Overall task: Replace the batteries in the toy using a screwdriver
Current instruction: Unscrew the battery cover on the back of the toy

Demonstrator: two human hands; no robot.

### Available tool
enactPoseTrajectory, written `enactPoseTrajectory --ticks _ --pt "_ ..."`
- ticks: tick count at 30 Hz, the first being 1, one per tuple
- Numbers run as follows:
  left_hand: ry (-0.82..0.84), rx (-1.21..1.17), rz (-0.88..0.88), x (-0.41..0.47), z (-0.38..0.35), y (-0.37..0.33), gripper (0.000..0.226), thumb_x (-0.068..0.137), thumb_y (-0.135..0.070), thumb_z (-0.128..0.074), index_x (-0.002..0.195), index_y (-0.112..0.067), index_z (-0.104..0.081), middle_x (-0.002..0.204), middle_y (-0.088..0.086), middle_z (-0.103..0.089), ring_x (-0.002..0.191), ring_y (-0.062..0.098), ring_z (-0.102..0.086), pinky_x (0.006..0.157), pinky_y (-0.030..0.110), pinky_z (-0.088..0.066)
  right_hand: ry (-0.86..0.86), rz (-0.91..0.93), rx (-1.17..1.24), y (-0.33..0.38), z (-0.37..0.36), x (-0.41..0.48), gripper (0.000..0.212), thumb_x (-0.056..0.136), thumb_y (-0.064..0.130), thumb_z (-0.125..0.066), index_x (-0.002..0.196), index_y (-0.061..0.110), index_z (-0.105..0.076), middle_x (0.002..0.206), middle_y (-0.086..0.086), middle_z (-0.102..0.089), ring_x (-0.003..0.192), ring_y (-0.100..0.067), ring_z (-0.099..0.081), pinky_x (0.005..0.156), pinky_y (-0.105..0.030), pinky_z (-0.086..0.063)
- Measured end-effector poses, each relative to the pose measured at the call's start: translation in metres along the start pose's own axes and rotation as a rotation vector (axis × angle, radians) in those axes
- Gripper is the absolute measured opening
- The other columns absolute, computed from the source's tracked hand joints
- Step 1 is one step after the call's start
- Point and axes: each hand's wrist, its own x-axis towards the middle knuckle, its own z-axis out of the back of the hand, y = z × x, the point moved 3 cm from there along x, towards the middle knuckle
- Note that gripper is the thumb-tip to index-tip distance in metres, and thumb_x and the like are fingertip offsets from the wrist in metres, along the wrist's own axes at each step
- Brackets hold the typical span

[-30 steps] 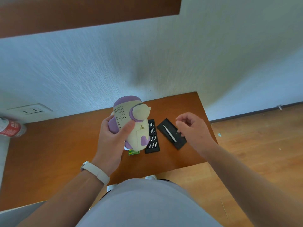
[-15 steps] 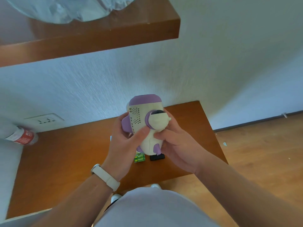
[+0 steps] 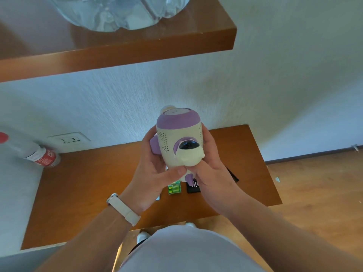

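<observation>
Head view, left to right: at nine o'clock a red-labelled bottle [image 3: 42, 157] lies on its side at the table [image 3: 88, 193] edge by the wall. The left hand [image 3: 155, 173] wraps the toy [image 3: 179, 143] from the left, fingers curled around its back, thumb pressed under its face. The toy is held up above the table centre, purple cap at twelve o'clock. Below it, at six o'clock, a green battery pack [image 3: 174, 189] and a black bit case [image 3: 193, 187] rest on the table. The right hand [image 3: 211, 173] clasps the toy from three o'clock, fingers closed on it. By my judgement the task has barely begun: no screwdriver is in hand, and no battery cover is in sight.
</observation>
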Motion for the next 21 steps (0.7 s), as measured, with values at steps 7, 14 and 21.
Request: enactPoseTrajectory --ticks 7,14,21 --pt "0.014 0.042 0.018 -0.004 0.004 -0.005 0.084 0.074 -0.012 -0.078 0.142 -0.026 -0.031 0.131 -0.008 -0.062 0.129 0.021 -0.056 0.092 0.031 -0.056 -0.007 0.105 -0.027 0.004 -0.011 -0.004 0.065 0.094 0.018 -0.054 0.139 0.059 -0.031 0.133 0.015 -0.053 0.119 -0.003 -0.055 0.083 -0.017 -0.052" --pt "-0.046 0.049 0.046 -0.010 0.005 -0.008 0.091 0.068 -0.044 -0.087 0.141 -0.029 -0.035 0.133 -0.004 -0.061 0.129 0.025 -0.056 0.094 0.037 -0.056 -0.031 0.031 0.062 0.001 -0.018 -0.006 0.061 0.091 0.034 -0.057 0.137 0.065 -0.032 0.129 0.019 -0.057 0.099 -0.010 -0.059 0.075 -0.024 -0.054" --pt "-0.091 0.081 0.075 -0.017 0.013 0.002 0.089 0.075 -0.038 -0.085 0.145 -0.029 -0.030 0.137 -0.002 -0.058 0.130 0.026 -0.054 0.098 0.042 -0.055 0.006 -0.109 0.218 -0.013 -0.025 -0.005 0.067 0.094 0.026 -0.058 0.147 0.053 -0.028 0.139 0.005 -0.054 0.121 -0.053 -0.037 0.106 -0.063 -0.041"
